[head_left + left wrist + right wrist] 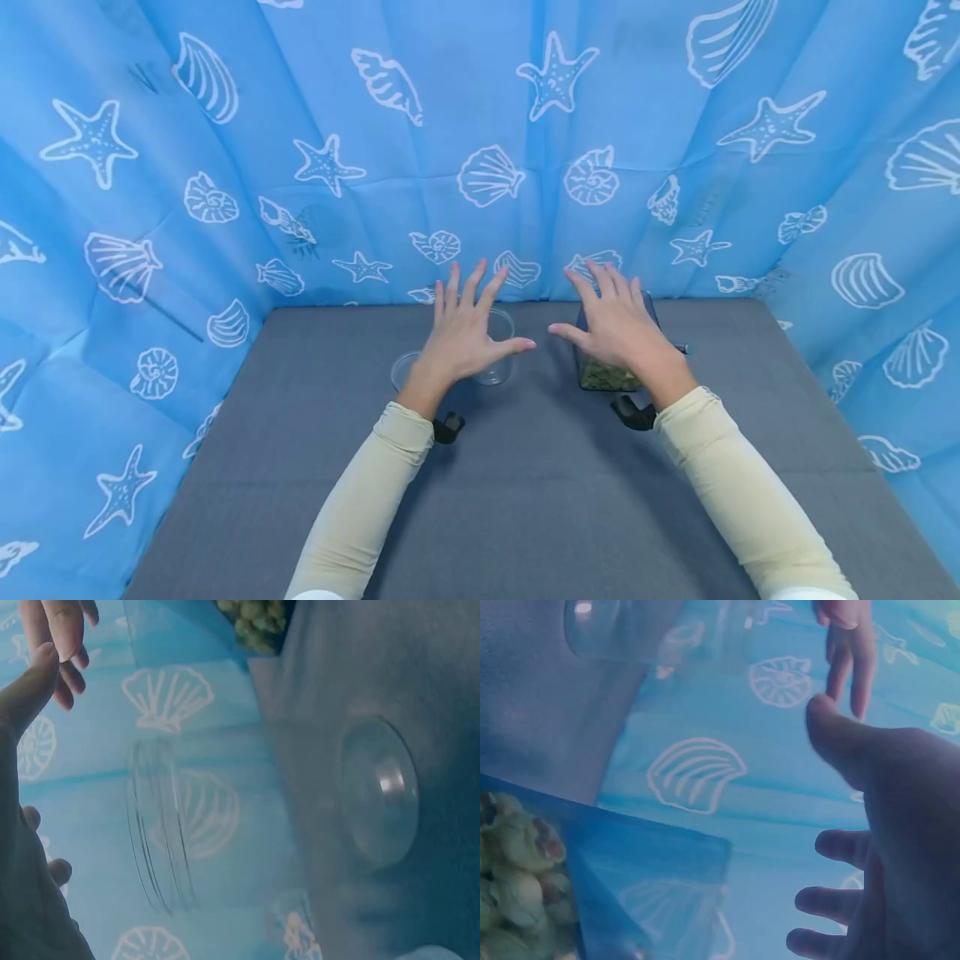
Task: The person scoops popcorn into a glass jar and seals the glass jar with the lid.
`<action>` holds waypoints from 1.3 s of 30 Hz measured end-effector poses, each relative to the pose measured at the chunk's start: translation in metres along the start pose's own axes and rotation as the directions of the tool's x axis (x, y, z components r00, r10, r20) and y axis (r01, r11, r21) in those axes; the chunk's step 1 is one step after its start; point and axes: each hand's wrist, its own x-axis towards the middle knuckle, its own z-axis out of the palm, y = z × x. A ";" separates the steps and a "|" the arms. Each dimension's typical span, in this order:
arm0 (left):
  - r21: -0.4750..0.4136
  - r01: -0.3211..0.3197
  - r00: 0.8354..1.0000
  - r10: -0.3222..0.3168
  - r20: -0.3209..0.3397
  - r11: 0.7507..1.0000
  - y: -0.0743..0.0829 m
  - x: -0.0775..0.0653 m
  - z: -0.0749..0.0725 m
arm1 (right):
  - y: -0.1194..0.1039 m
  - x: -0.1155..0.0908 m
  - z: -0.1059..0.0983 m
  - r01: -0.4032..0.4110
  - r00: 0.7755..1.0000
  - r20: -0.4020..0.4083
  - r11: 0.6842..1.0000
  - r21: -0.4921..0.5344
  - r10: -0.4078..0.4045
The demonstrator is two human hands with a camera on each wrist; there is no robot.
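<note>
My left hand (459, 337) hovers with spread fingers above a clear jar (492, 375), partly covering it. The left wrist view shows the jar (169, 825) upright, with a threaded rim, and nothing visible inside. A clear round lid or dish (403, 367) lies left of it, partly behind my wrist. My right hand (617, 325), fingers also spread, is over a clear square-sided container (609, 381). Pale yellowish lumpy pieces (521, 889) fill the lower part of that container; their exact kind is unclear. Neither hand holds anything.
A grey cloth (510, 517) covers the table. Blue curtains (420, 167) with white shell and starfish prints hang behind it and at both sides. A small dark item with a teal tip (686, 348) pokes out right of the square container, mostly hidden.
</note>
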 end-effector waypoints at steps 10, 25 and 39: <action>-0.112 -0.120 0.992 0.113 -0.063 0.987 0.029 0.007 0.008 | 0.012 -0.028 -0.021 -0.002 0.999 -0.035 1.000 0.027 0.003; -0.351 -0.214 0.975 0.221 -0.020 0.912 0.070 0.029 0.030 | 0.049 -0.055 -0.033 -0.065 0.998 0.006 0.993 0.094 0.065; -0.500 -0.123 0.983 0.173 0.055 0.857 0.085 0.046 0.066 | 0.073 -0.071 -0.020 -0.101 0.995 0.018 0.986 0.134 0.099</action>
